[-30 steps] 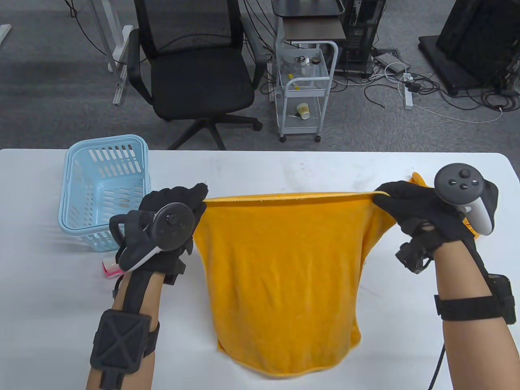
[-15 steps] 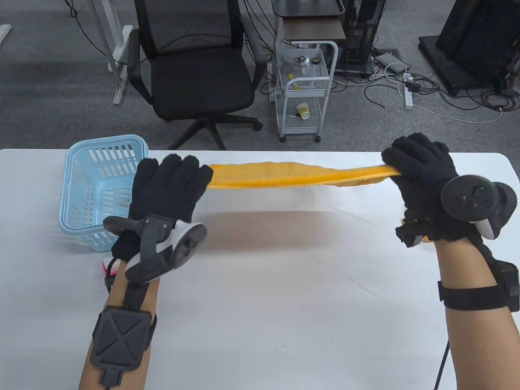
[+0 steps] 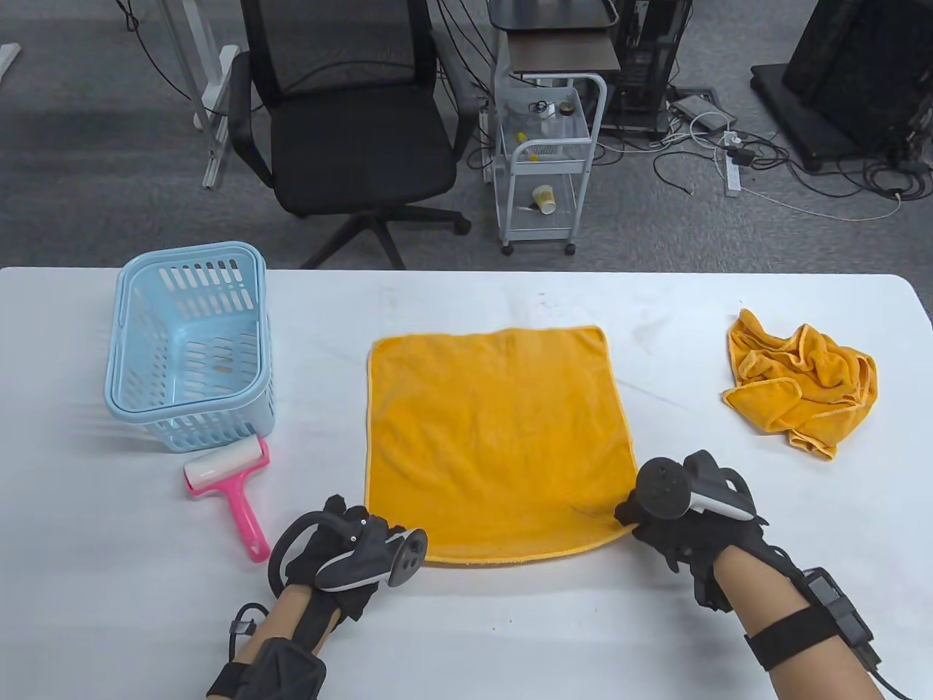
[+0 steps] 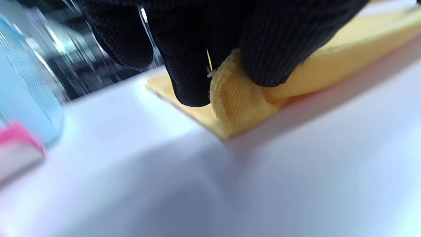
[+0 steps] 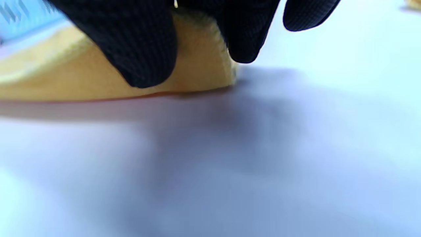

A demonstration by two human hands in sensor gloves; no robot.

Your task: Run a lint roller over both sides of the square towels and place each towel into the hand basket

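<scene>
An orange square towel (image 3: 496,441) lies spread flat in the middle of the white table. My left hand (image 3: 361,543) pinches its near left corner (image 4: 230,105). My right hand (image 3: 641,514) pinches the near right corner (image 5: 200,70). In both wrist views black gloved fingers curl around the lifted towel edge. A pink lint roller (image 3: 232,481) lies left of the towel, its white roll toward the light blue hand basket (image 3: 191,343), which stands empty at the left. A second orange towel (image 3: 802,379) lies crumpled at the right.
The table's far edge (image 3: 466,271) runs across the middle of the table view. Beyond it stand a black office chair (image 3: 350,131) and a white wire cart (image 3: 547,160) on the carpet, with cables at the right.
Both hands swung the towel over from hanging in the air, carried it far, then drew back near and laid it flat. The roller and crumpled towel are now uncovered.
</scene>
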